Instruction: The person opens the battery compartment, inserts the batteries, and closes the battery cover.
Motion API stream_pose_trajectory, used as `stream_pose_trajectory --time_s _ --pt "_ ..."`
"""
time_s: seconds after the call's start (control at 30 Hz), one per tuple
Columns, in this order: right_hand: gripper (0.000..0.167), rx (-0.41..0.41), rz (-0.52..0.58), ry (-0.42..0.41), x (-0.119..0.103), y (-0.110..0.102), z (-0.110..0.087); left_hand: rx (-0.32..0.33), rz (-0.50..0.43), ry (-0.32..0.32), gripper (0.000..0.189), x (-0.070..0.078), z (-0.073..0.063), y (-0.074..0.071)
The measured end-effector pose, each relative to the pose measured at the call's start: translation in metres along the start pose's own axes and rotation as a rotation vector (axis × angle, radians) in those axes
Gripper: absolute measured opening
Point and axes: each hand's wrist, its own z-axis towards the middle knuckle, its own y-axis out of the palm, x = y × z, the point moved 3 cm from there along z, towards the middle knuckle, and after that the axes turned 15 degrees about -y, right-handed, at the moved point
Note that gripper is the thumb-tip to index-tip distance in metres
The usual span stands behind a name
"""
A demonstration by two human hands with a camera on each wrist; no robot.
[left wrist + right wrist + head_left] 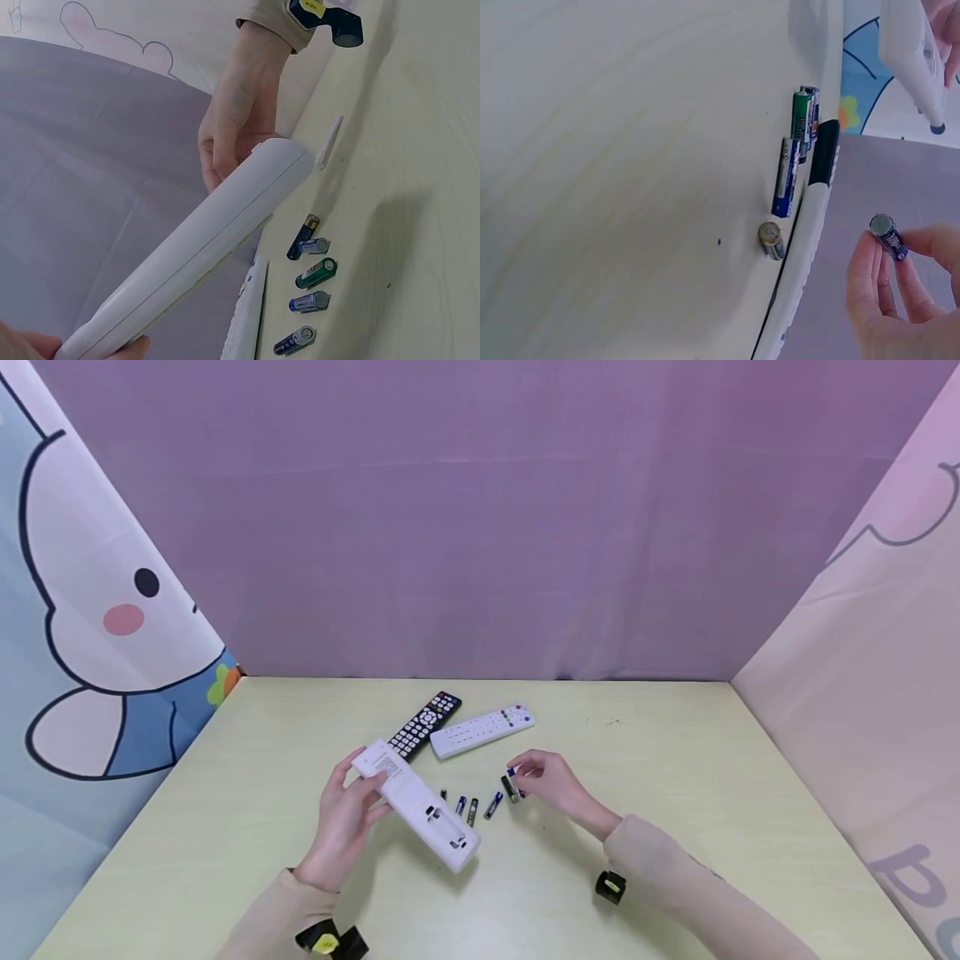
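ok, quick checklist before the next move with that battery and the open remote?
1. White remote held: ok, in the left grip, back side up.
2. Battery compartment uncovered and free: ok, no battery seen inside.
3. Battery secured: ok, pinched between thumb and fingers of the right grip.
4. Battery lined up with the compartment: not ok, it is off to the right of the remote in the head view.
5. Battery polarity matched to the contacts: cannot tell, markings too small.
6. More batteries at hand: ok, several lie loose on the table.
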Motion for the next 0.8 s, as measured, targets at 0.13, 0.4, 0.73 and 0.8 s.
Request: stream_pose_trajectory --time_s 0.13,0.4,0.73,0.8 --pt "0.024 0.0 0.041 -0.004 -0.004 0.001 -0.001 -0.001 0.0 -0.002 0.058 -0.001 0.003 0.004" --pt "0.023 0.008 0.082 -0.038 -0.018 0.004 -0.005 -0.027 0.014 0.0 0.059 -0.002 0.005 0.011" --pt "0.023 -0.016 0.148 -0.062 -0.042 0.009 -0.012 -0.038 -0.003 -0.012 0.057 -0.004 0.007 0.02" --pt "0.023 -0.02 0.149 -0.067 -0.042 0.011 -0.013 -0.039 -0.003 -0.01 0.056 -0.003 0.007 0.022"
